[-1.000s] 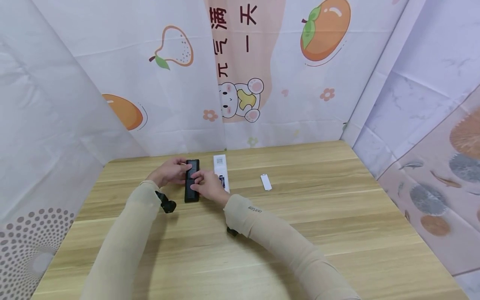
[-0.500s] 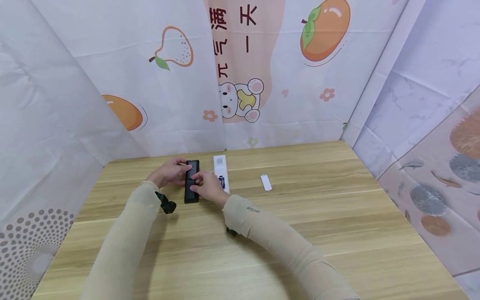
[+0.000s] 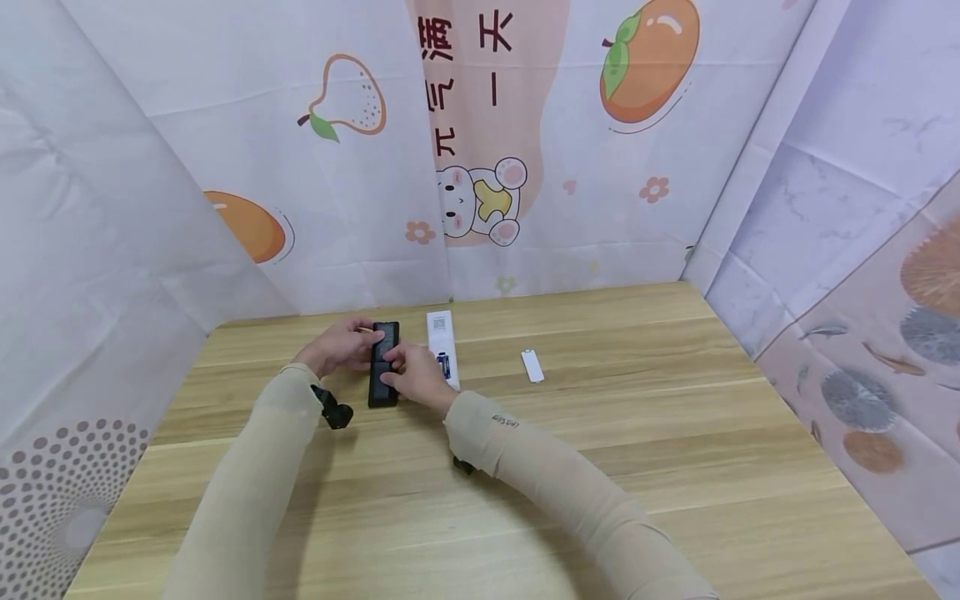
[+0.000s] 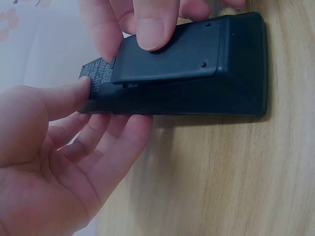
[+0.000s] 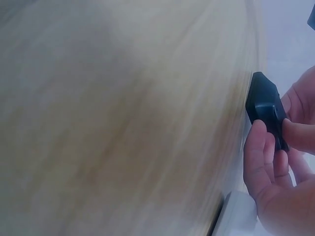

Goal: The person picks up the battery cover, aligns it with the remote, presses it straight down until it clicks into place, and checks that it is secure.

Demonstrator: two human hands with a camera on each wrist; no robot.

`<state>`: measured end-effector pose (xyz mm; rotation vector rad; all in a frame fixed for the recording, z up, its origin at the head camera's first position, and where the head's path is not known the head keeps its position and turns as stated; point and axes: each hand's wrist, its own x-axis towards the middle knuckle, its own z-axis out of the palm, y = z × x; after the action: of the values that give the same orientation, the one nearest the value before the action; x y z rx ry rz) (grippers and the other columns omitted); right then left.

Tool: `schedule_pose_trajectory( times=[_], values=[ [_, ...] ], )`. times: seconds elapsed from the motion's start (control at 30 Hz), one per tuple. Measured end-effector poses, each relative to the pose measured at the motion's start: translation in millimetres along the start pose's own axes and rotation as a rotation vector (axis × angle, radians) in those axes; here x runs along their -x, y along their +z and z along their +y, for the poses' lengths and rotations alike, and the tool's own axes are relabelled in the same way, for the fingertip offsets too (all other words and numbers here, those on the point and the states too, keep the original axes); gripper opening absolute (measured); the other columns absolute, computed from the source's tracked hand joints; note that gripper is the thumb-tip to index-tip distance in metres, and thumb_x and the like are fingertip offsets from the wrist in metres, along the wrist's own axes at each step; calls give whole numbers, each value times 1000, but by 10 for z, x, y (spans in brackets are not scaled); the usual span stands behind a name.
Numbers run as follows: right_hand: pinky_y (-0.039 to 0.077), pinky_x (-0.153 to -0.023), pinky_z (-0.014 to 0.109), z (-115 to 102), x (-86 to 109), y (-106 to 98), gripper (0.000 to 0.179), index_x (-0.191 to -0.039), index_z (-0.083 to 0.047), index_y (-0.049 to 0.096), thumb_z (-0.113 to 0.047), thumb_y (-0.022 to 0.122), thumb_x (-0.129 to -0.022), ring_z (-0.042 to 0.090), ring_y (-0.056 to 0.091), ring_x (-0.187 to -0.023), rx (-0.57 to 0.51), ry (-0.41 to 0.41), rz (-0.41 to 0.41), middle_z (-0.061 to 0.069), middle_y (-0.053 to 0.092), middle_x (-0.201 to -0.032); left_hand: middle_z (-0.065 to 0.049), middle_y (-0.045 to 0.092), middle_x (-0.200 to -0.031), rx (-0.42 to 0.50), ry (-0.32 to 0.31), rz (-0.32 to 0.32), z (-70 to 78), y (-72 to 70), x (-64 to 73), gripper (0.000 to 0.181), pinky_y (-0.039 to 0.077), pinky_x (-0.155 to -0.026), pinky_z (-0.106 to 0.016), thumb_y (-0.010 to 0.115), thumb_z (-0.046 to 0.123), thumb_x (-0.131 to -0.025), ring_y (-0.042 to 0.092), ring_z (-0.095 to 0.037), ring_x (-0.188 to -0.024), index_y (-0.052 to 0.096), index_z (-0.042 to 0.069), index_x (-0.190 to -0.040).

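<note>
At wood-grain table, I've L hand & R hand pinching black oblong plastic remote; grey printed label illegible, R hand cut off in L-wrist cam.

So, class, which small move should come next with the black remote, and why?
Probably the right hand should ease the battery cover free: its thumb rests on the cover, whose side edge looks slightly raised, while the left hand holds the black remote. The white remote beside it shows what look like batteries, a white cover lying apart.
</note>
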<state>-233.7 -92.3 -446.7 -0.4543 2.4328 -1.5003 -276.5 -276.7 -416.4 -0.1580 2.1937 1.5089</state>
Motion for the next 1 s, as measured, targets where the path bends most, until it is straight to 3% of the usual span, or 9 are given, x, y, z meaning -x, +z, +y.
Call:
schedule_pose_trajectory(
  times=[0.23,0.57,1.0],
  values=[
    [56,-53,22,-6,-3,-1,27,-118,-6,69,-7,76,-92,11,61,-74,-3,20,11,2,60,-99,-29,40,-147,30,-2,-18,-3,1,-3,58,56,-92,-43,51,21,-108,55,-34,-118,24,-2,-155],
    [54,-52,21,-12,-2,14,17,-112,-6,69,-14,71,-97,10,59,-78,78,-37,49,1,61,-95,-27,40,-144,74,-11,-17,-21,-15,-11,54,58,-90,-42,51,19,-108,56,-33,-117,27,-1,-153],
    [55,-49,23,-59,-3,13,15,-110,-7,68,-15,70,-98,14,60,-82,73,11,42,3,60,-99,-27,41,-145,74,-11,-3,-2,-5,23,52,59,-87,-40,50,20,-109,56,-32,-116,28,0,-151]
  ],
)
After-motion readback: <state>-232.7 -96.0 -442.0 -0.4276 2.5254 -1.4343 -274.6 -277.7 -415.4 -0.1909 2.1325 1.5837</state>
